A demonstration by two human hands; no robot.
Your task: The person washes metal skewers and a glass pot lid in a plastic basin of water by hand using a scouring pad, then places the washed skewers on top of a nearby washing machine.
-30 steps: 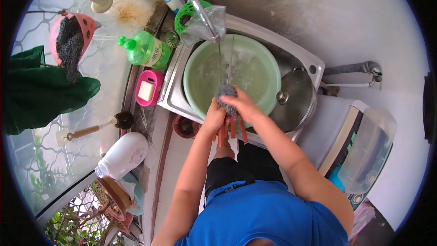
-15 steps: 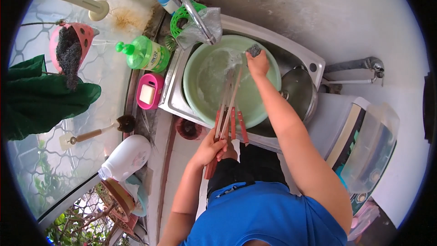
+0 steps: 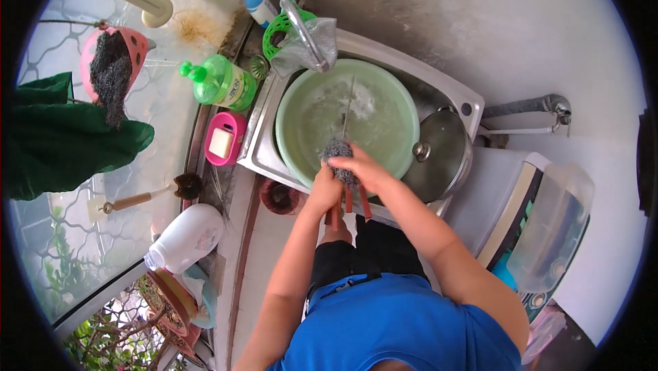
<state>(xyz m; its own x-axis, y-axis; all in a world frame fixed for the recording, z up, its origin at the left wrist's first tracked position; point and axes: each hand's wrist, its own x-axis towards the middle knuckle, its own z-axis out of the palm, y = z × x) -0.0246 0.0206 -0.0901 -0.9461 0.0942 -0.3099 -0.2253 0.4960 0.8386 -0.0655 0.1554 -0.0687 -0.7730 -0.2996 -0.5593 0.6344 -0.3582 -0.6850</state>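
Observation:
At the near rim of a pale green basin [image 3: 404,90], my two hands are together. My left hand [image 3: 324,191] is closed round long, thin utensils with red-brown handles [image 3: 333,217]; their exact kind is hard to make out. One narrow grey shaft [image 3: 348,110] reaches out over the cloudy, sudsy water. Pressed by my right hand [image 3: 363,167], a grey steel wool pad [image 3: 337,156] is wrapped over the utensils just beyond my left hand. More red-brown handles [image 3: 364,206] lean over the basin's near edge beside my hands.
The basin sits in a metal sink [image 3: 257,148] under a tap [image 3: 305,35]. A lidded pot [image 3: 442,158] stands to its right. On the left are a green soap bottle [image 3: 223,83], a pink soap dish [image 3: 225,138] and a white bottle [image 3: 185,237].
My right hand has come from the far right of the basin toward me, bringing the steel wool onto the utensils at my left hand. My left hand has moved slightly forward.

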